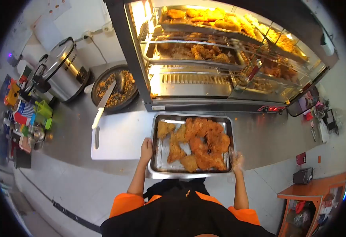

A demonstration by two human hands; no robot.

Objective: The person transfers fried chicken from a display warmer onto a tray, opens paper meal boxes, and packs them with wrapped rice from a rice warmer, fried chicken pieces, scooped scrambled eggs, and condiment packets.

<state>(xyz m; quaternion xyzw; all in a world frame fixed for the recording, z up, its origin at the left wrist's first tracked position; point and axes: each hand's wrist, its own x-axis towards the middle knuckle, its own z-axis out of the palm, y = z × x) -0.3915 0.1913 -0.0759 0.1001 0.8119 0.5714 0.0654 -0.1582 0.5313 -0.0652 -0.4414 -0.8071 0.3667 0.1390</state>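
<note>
Between my two hands, at the counter's (70, 130) near edge, sits one metal tray (189, 173) of fried chicken (206, 142), as the head view shows. My left hand (146, 149) grips its left rim, fingers drawn in close; my right hand (237, 161), in what looks like clear plastic, holds the right rim, though I cannot tell how its fingers wrap underneath. So the chicken lies between my fingers, inside the tray and apart from them: yellower pieces to the left, redder ones to the right, overlapping too much for me to count. Left of the tray I see one white board (121, 138) and one knife (107, 94), its blade over one dark pan (129, 102) of crumbs and its pale handle over the board. One steel pot (67, 75) stands beyond. The counter is grey and shiny. Ahead, one lit cabinet (204, 106) holds more fried food on its racks. Below me, the floor (78, 185) is pale tile, with an orange table (299, 191) off to the right.
</note>
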